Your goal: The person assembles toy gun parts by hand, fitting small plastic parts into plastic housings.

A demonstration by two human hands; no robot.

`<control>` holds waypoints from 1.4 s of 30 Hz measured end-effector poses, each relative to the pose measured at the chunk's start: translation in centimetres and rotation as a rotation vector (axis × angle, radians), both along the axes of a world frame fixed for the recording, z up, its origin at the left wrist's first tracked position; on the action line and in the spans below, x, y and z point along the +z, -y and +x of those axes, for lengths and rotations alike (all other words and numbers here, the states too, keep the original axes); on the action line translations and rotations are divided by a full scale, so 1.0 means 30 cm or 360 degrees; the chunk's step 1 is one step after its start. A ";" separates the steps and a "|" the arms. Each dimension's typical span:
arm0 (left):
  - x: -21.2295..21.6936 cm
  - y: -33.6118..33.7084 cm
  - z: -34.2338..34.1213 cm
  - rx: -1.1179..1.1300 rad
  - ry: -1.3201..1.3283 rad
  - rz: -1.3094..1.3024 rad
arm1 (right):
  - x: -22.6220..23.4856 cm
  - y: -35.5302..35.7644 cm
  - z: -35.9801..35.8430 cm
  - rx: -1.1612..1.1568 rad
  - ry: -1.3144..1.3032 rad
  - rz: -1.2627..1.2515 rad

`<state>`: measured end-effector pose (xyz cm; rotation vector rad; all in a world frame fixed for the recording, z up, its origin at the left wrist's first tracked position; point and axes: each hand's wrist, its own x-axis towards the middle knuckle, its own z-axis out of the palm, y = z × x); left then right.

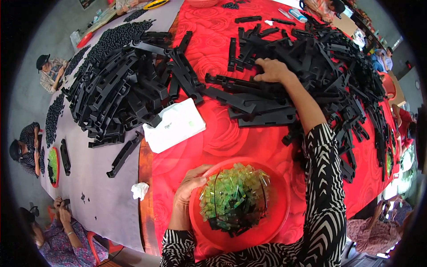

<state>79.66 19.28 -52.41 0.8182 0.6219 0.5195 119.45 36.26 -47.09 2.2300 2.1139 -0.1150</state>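
Note:
Close in front of me is a red plastic bowl (pixel 283 209), heaped with small translucent yellow-green and dark green pieces (pixel 238 196). My left hand (pixel 187 189) grips the bowl's left rim. My right arm stretches forward over a large pile of long black plastic parts (pixel 307 58). There, my right hand (pixel 273 72) hovers at the pile's left side, thumb and fingers apart, with black parts right beneath and between them. I see no part lifted in it. Nearer me, below that hand, lie several wider black parts (pixel 267 118).
A second heap of black parts (pixel 120 89) lies at the left, beside a white box-like object (pixel 175 125). Crumpled white tissue (pixel 140 191) rests on the grey cloth. Small black pieces (pixel 115 40) spread farther back. Other people sit around the red-clothed table (pixel 218 124).

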 end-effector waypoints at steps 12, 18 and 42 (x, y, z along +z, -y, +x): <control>-0.009 0.001 -0.007 -0.0043 0.0204 0.0023 | 0.017 0.382 -0.219 0.0059 -0.0358 -0.0114; -0.025 -0.007 -0.011 -0.0081 0.0217 0.0031 | 0.070 0.482 -0.256 0.0435 -0.0382 -0.0381; 0.015 -0.003 -0.017 -0.0021 -0.0015 -0.0054 | 0.005 -0.021 0.259 -0.0694 0.0355 -0.0341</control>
